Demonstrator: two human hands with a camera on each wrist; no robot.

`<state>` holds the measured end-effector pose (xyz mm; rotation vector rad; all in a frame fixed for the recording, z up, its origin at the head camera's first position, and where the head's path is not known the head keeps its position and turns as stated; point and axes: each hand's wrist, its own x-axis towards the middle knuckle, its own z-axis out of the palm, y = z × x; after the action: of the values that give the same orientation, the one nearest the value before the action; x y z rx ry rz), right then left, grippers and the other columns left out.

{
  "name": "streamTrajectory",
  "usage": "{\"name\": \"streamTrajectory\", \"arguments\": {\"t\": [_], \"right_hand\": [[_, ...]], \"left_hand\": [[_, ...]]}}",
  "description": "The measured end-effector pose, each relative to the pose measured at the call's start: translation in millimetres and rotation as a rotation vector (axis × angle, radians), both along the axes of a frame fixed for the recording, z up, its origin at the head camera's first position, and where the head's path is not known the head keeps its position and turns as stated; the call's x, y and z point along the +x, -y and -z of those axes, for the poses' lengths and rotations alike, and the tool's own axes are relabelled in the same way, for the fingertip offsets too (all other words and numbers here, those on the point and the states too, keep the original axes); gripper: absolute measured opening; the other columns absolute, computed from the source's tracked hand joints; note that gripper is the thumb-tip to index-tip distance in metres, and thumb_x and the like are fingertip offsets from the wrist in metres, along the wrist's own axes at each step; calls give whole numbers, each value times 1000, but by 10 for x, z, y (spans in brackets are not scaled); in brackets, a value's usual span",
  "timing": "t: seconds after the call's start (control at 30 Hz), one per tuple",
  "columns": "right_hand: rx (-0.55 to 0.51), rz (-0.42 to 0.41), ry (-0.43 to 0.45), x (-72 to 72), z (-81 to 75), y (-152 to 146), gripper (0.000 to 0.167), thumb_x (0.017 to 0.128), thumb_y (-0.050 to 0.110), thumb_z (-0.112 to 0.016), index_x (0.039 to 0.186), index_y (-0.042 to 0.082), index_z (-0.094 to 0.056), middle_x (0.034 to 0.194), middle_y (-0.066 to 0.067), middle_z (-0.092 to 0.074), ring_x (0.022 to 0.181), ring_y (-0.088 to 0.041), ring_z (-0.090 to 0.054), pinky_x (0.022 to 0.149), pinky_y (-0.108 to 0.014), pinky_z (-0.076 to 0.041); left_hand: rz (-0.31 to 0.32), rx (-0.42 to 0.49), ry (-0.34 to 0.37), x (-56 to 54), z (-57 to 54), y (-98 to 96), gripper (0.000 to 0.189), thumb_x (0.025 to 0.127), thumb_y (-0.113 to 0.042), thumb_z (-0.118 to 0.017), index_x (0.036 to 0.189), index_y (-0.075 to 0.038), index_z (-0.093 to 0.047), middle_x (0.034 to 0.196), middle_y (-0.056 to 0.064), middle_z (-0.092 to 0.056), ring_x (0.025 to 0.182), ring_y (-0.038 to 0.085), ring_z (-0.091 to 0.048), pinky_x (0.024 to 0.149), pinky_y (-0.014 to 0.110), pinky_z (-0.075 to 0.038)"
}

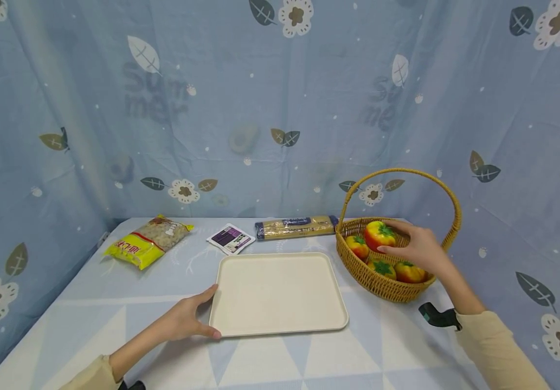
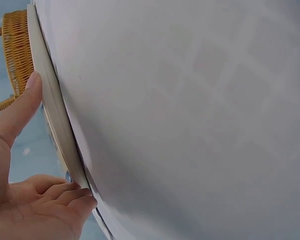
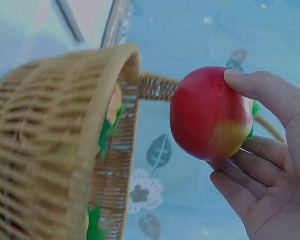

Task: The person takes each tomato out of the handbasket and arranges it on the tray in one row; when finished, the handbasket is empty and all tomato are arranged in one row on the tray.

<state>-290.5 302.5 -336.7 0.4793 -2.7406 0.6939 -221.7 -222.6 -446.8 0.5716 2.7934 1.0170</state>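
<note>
My right hand (image 1: 418, 246) holds a red-and-yellow fruit (image 1: 379, 235) with a green leafy top, between thumb and fingers, over the wicker basket (image 1: 387, 291). The right wrist view shows the fruit (image 3: 207, 115) held above the basket's rim (image 3: 97, 100). More such fruits (image 1: 410, 272) lie inside the basket. My left hand (image 1: 187, 318) touches the left side of a cream rectangular tray (image 1: 280, 295), thumb by the near corner and fingers farther up. In the left wrist view, the thumb (image 2: 27, 102) and fingertips rest along the tray's edge (image 2: 55, 105).
Behind the tray lie a yellow-and-clear food bag (image 1: 150, 241), a white-and-purple packet (image 1: 231, 239) and a long pack of noodles (image 1: 296, 228). The basket's tall handle (image 1: 401, 170) arches up on the right. A patterned blue curtain (image 1: 280, 108) hangs behind the table.
</note>
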Motion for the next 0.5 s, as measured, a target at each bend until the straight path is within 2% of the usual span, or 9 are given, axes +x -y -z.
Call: {"name": "streamTrajectory", "arguments": {"t": [0.23,0.5], "right_hand": [[-10,-1,1,51,5,187,76,79,51,-75,137,7,-54,129,-24,-57,106,-40,-58,85,-56,-51],[-15,-70,-56,84,74,416,68,77,38,-81,134,7,-58,119,-19,-64,97,-32,-62,83,-52,-54]], "left_hand": [[-8,0,13,-5,1,0,116,60,-43,-89,147,6,-30,148,27,-35,134,46,-33,108,56,-31],[-11,2,19,0,7,-2,116,60,-43,-89,147,7,-30,148,26,-34,134,45,-33,108,55,-31]]}}
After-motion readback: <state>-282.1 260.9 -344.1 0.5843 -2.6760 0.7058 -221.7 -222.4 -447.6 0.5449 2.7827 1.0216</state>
